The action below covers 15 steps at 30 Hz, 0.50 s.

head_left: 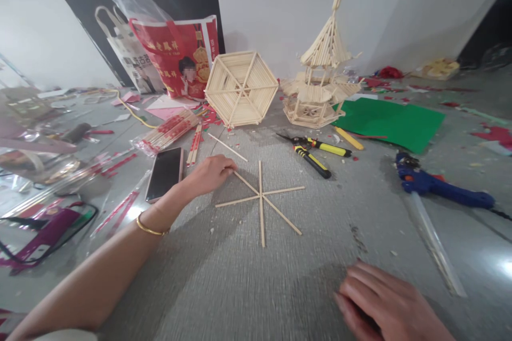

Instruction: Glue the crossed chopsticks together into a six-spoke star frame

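Observation:
Thin wooden sticks are laid out as a star, their inner ends meeting in the middle on the grey surface. My left hand pinches the outer end of the star's upper-left stick, which lies flat. Low on the right rests my right hand, loosely curled, apart from the sticks and with nothing visible in it. A single loose stick lies just beyond my left hand. Behind the star is a pair of snips with yellow and black handles, its jaws pointing left.
At the back stand a hexagonal stick frame and a stick pagoda. A blue glue gun with a clear glue stick lies right. Leftward are a phone, packaged sticks and a red bag. Green sheet lies back right.

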Tool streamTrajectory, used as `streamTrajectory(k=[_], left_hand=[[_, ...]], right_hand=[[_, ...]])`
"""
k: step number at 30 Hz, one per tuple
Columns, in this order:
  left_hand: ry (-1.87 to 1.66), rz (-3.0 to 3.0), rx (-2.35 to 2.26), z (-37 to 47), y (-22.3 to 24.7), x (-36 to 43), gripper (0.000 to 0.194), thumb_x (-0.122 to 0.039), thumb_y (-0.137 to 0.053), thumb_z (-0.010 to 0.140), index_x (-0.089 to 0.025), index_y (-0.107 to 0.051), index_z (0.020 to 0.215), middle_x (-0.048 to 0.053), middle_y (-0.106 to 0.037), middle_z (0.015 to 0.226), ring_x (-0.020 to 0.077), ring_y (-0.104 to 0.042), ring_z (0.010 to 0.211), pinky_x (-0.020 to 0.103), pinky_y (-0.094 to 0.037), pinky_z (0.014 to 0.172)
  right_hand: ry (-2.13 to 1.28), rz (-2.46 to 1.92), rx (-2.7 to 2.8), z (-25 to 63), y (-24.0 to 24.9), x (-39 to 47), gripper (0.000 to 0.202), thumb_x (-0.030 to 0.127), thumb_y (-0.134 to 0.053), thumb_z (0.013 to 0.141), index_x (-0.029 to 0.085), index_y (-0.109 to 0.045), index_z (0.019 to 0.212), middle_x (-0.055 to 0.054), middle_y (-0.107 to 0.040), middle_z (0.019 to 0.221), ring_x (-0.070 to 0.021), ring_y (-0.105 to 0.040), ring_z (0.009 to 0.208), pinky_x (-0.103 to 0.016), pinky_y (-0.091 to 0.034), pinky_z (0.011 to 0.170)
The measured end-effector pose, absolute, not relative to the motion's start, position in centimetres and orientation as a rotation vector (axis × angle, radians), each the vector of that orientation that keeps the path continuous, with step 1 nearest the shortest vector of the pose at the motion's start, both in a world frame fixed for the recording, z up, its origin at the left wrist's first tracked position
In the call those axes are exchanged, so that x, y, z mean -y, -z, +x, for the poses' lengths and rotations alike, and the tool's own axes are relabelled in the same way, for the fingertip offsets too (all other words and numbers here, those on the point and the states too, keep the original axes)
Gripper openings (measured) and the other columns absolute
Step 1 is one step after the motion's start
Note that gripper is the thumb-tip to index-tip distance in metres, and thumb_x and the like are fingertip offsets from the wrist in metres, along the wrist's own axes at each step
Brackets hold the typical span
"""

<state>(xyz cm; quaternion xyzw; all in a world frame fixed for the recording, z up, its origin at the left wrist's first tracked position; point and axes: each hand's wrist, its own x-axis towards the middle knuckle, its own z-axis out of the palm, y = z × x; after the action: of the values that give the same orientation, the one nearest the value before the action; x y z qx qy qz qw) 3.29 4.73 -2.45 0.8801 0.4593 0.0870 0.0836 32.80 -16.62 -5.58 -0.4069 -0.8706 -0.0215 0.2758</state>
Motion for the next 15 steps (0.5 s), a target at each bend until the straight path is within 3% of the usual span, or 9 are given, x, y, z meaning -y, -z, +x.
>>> streamTrajectory(k=[15], left_hand=[[-0.338, 2.546, -1.603, 2.0, 0.9, -4.3, 0.028, -0.012, -0.047, 0.083, -0.016, -0.07, 0.098, 0.008, -0.071, 0.093, 0.0187, -0.064, 0.09, 0.031, -0.046, 0.085]], right_hand=[[0.053, -1.077, 2.313, 33.0, 6.0, 16.8, 0.025, 0.008, -0.041, 0.087, 0.02, -0.043, 0.065, 0.003, -0.047, 0.057, -0.0085, -0.047, 0.05, -0.021, -0.035, 0.049]])
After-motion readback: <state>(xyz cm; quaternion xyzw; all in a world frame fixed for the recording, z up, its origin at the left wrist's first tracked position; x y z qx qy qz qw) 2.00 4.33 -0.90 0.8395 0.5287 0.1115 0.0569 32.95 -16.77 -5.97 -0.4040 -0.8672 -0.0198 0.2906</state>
